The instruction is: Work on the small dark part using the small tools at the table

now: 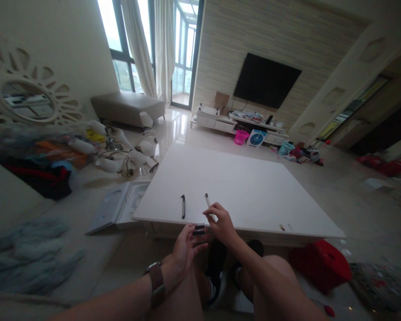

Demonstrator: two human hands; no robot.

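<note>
I sit at a low white table [240, 187], my knees under its near edge. My left hand [186, 248], with a brown watch on the wrist, holds a small bundle of dark pen-like pieces [198, 232] just in front of the table edge. My right hand [222, 223] pinches a thin white stick-like pen [208, 203] that points up and away over the tabletop. A black pen [183, 206] lies on the table a little left of both hands, touching neither.
A red box [321, 265] sits on the floor at my right knee. An open grey case [120, 206] lies left of the table. A chandelier [127, 154] and clutter cover the floor at left. TV [265, 80] and low cabinet stand far back.
</note>
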